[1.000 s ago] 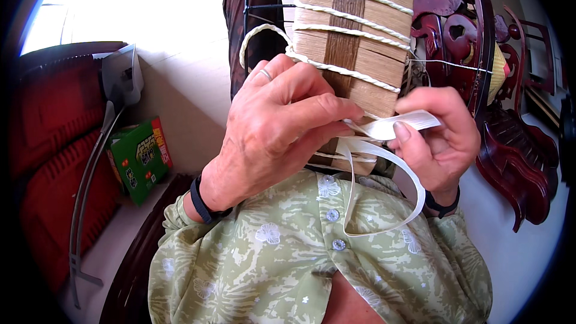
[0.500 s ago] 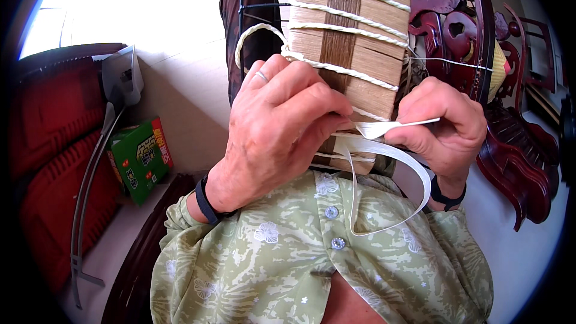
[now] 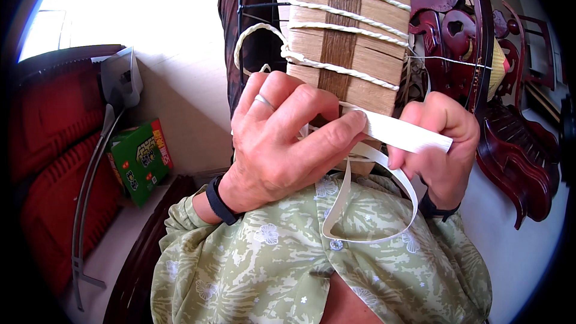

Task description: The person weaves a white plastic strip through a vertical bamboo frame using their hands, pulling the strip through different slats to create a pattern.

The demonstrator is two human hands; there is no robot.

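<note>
A flat white strip (image 3: 408, 131) crosses the near part of a long panel (image 3: 375, 9) wrapped in tan and brown flat strands, with pale twisted cord (image 3: 342, 11) wound across it. My left hand (image 3: 288, 138), wearing a ring, pinches the strip under its thumb at the panel. At the strip's squared end, the curled fingers of my right hand (image 3: 447, 138) close around it; the thumb is partly blurred. A narrower loop of white strip (image 3: 414, 195) hangs below the hands over my shirt. Where the loop joins the panel is hidden.
A thin black metal frame (image 3: 241, 9) runs along the panel's left side, with a loop of cord (image 3: 240, 42) beside it. Left are a green box (image 3: 141, 159), a grey metal stand (image 3: 84, 210) and red cushions (image 3: 66, 168). Carved dark-red wooden furniture (image 3: 516, 156) stands right.
The strip between my hands, folded and narrow before, now lies flat and wide. My left thumb has shifted onto it, my right hand has dipped slightly, and the hanging loop has swung left.
</note>
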